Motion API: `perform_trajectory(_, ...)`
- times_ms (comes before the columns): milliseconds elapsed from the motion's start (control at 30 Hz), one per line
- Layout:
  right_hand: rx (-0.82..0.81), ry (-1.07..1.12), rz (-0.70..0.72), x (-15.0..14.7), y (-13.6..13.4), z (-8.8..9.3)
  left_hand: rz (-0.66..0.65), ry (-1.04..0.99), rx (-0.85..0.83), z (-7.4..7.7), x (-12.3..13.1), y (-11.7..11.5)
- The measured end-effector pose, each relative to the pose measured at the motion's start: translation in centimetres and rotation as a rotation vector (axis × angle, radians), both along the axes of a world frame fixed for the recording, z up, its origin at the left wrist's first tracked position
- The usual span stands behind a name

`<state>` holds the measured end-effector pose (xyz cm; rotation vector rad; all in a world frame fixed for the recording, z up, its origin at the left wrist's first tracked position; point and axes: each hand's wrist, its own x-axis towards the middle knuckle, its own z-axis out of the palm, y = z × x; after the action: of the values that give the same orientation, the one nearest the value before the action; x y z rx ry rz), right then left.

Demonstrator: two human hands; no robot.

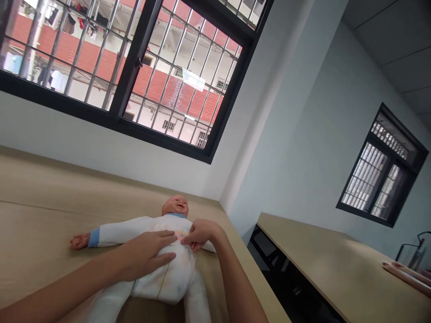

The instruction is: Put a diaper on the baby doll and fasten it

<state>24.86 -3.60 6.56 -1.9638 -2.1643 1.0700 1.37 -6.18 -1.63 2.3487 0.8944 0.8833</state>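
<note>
A baby doll [178, 273] lies on its back on a light wooden table [37, 251], its head [176, 205] toward the window wall. It wears a white outfit with a blue collar and blue cuffs, and a pale print on the front. Spread over the doll's belly is my left hand [151, 253], palm down with the fingers stretched out. My right hand [202, 234] is at the doll's chest, fingers curled and pinched at the cloth. Part of the doll's arm on that side is hidden behind my right wrist.
A second table [313, 242] stands to the right, with a dark gap below its top. A pinkish tray-like object [407, 274] lies at its far right. A barred window [182, 80] is in the wall behind the doll, and another window [380, 170] is farther right.
</note>
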Motion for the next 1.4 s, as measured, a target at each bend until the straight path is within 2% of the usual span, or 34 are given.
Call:
perform_trajectory(100, -0.015, -0.006, -0.016, -0.2, 0.6, -0.3, -0.022, 0.188, 0.033, -0.7, 0.3, -0.5)
perform_trajectory(167, -0.031, -0.019, -0.035, 0.6, 0.8, 0.1, -0.043, 0.232, 0.087, -0.8, 0.4, -0.7)
perform_trajectory(300, -0.053, -0.082, -0.100, 3.2, 0.8, 1.3, -0.074, 0.317, 0.233, -0.2, 0.3, -1.0)
perform_trajectory(433, -0.050, -0.067, -0.137, 4.2, 0.7, 1.8, -0.088, 0.320, 0.268, 1.0, 0.8, -1.7)
perform_trajectory(633, -0.062, -0.007, -0.117, 2.8, 1.3, 1.4, -0.009, 0.451, 0.217, 2.8, 4.3, -2.4)
perform_trajectory(867, -0.055, -0.006, -0.125, 3.2, 1.6, 1.3, 0.090, 0.573, 0.235, 2.9, 7.4, -2.0)
perform_trajectory(1000, -0.056, 0.034, -0.124, 3.1, 2.1, 0.6, 0.104, 0.619, 0.245, 3.0, 8.1, -2.0)
perform_trajectory(1233, -0.051, 0.183, -0.123, 1.4, 3.1, -2.3, 0.099, 0.664, 0.232, 3.4, 8.2, -2.5)
perform_trajectory(1400, -0.095, 0.322, -0.104, 1.1, 2.7, -3.1, 0.061, 0.637, 0.185, 3.8, 7.6, -2.4)
